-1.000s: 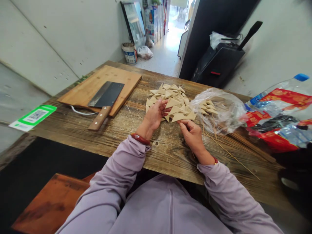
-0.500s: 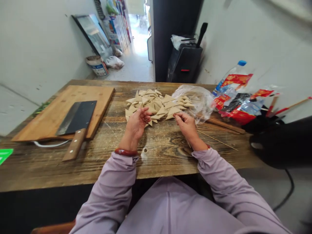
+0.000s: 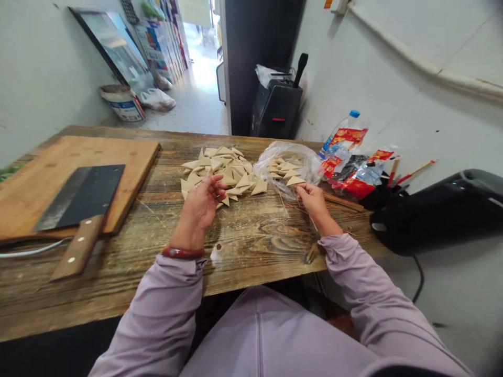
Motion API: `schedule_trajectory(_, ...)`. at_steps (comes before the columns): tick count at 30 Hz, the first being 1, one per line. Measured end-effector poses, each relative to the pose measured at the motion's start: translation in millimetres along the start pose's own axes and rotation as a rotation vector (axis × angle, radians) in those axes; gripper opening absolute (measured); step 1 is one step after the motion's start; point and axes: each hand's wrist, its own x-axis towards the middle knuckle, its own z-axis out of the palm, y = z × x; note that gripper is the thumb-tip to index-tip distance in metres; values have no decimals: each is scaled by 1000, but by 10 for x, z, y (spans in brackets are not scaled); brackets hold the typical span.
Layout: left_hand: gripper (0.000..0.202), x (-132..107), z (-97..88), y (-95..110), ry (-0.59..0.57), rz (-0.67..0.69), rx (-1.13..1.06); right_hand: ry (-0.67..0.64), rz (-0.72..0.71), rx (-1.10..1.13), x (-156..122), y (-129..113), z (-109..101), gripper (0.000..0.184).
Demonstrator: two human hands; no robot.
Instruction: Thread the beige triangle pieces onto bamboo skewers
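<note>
Near the left side of a pile of tan triangular pieces (image 3: 236, 175), my left hand (image 3: 200, 201) is turned partly palm up. Its fingers are loosely curled and apart, with nothing visible in them. My right hand (image 3: 314, 203) pinches a thin stick, whose lower end shows below the palm. A row of the same triangular pieces (image 3: 288, 173) extends from my right fingertips, apparently threaded on that stick. Behind this row lies a clear plastic bag (image 3: 312, 162). More thin brown sticks (image 3: 343, 201) lie on the table beside my right hand.
A cleaver (image 3: 84, 196) rests on a wooden cutting board (image 3: 137, 152) at the left, handle over the table edge side. At right are a plastic bottle (image 3: 341, 133), red packets (image 3: 356, 186) and a black appliance (image 3: 436, 209). A bucket (image 3: 123, 104) stands on the floor.
My right hand has moved right, carrying the row of triangular pieces away from the pile and over the plastic bag. My left hand stays beside the pile. The view has turned right.
</note>
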Motion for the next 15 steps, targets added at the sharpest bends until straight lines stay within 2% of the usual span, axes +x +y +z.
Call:
schedule_trajectory(8, 26, 11, -6, 6, 20, -9, 4, -21, -9, -64, 189, 0, 135, 30)
schedule_trajectory(15, 25, 18, 1, 10, 37, -13, 8, -60, -35, -175, 457, 14, 381, 26)
